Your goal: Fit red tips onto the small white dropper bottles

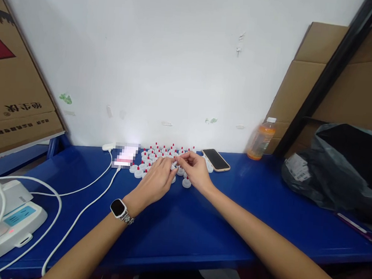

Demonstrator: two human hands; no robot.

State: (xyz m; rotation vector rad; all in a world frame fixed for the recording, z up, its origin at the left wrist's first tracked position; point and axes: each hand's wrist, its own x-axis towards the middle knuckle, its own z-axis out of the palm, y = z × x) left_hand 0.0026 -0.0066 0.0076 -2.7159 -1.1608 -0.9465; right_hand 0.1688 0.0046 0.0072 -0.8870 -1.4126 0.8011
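Observation:
Both hands meet over a cluster of white plastic nozzle caps with small red tips (138, 173). My left hand (157, 177), with a watch (118, 208) on its wrist, is closed around a white nozzle cap (173, 166), which its fingers partly hide. From the right, the fingertips of my right hand (198, 169) are pinched together at the top of that same cap, by its red tip. One more red-tipped cap (186, 183) stands upright on the blue table (179, 225), just below my right hand. Other caps behind the hands are partly covered.
A phone (216, 159) lies right of the caps, and a lit, blurred-out device (126, 155) with white cables lies left. An orange drink bottle (262, 139) stands by the wall. A power strip (15, 225) sits front left, a dark plastic bag (332, 168) far right.

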